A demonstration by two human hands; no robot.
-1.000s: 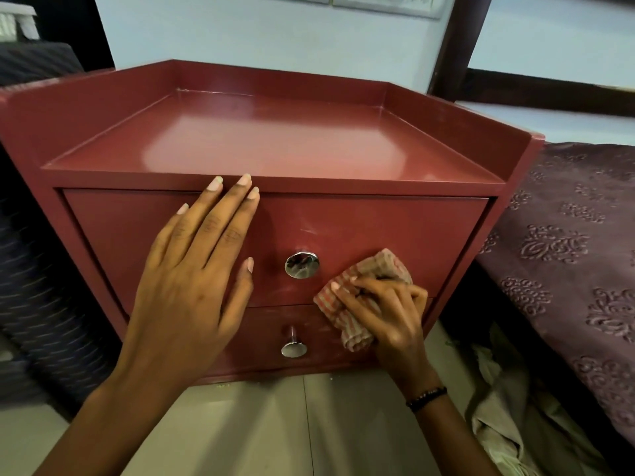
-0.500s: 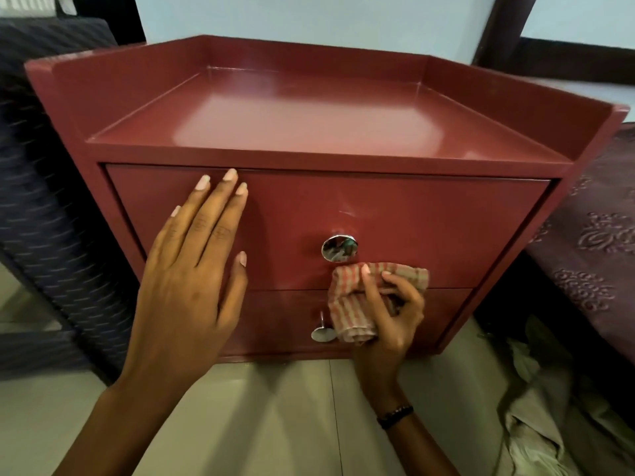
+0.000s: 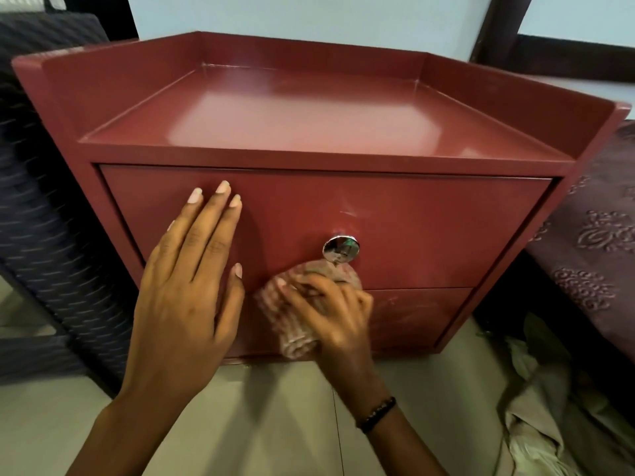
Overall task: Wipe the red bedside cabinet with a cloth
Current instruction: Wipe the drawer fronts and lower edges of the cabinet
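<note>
The red bedside cabinet (image 3: 429,228) fills the view, with a raised rim round its top and two drawers. The upper drawer has a round chrome knob (image 3: 341,248); the lower knob is hidden behind the cloth. My left hand (image 3: 187,290) lies flat with straight fingers against the left part of the upper drawer front. My right hand (image 3: 330,310) grips a bunched pink checked cloth (image 3: 292,324) and presses it on the seam between the two drawers, just below and left of the knob. The hand and cloth are blurred by motion.
A bed with a purple embossed cover (image 3: 598,235) stands right of the cabinet. Crumpled pale fabric (image 3: 536,417) lies on the tiled floor (image 3: 275,424) at lower right. A dark woven piece of furniture (image 3: 44,235) stands close on the left.
My right hand has slid the cloth leftward along the drawer seam, from right of the knobs to over the lower knob. My left hand has stayed flat on the upper drawer.
</note>
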